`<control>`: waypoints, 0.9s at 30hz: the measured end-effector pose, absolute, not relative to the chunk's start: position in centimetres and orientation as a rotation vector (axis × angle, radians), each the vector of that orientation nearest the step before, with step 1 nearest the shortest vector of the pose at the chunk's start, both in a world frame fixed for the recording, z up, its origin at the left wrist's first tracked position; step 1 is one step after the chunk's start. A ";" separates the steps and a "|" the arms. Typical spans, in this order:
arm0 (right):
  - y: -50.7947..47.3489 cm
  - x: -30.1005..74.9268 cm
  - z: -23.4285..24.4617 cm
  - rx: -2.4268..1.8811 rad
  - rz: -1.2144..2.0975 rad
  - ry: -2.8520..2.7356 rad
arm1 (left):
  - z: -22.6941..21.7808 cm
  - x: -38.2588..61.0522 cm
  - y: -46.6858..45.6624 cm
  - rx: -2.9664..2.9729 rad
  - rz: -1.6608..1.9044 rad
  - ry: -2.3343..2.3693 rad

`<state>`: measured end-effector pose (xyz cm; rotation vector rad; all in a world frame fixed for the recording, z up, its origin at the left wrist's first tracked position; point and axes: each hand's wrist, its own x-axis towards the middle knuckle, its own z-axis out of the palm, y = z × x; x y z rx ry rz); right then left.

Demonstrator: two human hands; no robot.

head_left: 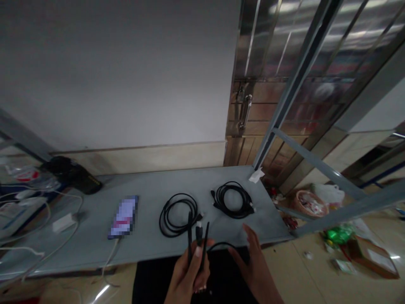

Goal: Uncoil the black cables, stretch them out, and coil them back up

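My left hand [190, 272] is closed around a folded bundle of black cable [198, 240], held upright at the near edge of the grey table [148, 185]. The cable's plug ends stick up above my thumb. A loop of the same cable runs right to my right hand [255, 264], whose fingers curl round it near the table edge. Two coiled black cables lie on the table just beyond: one [179, 214] in the middle, the other [234, 199] to its right.
A phone [124, 216] with a lit screen lies left of the coils, a white cord trailing from it. A white charger and white cords [63, 222] sit at far left, a black object [74, 173] behind them. Litter covers the floor at right, past a metal frame.
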<state>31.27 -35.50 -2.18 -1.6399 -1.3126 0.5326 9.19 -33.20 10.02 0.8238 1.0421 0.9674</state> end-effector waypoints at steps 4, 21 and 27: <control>-36.9 31.4 -4.7 -1.615 1.071 -1.240 | 11.4 8.4 -33.6 0.742 1.020 1.007; -38.0 37.8 7.3 -1.236 1.111 -0.359 | 11.6 1.8 -30.0 1.161 1.013 1.300; -39.1 43.4 7.0 -1.223 0.820 -0.115 | 11.2 -0.7 -29.7 1.313 0.900 1.388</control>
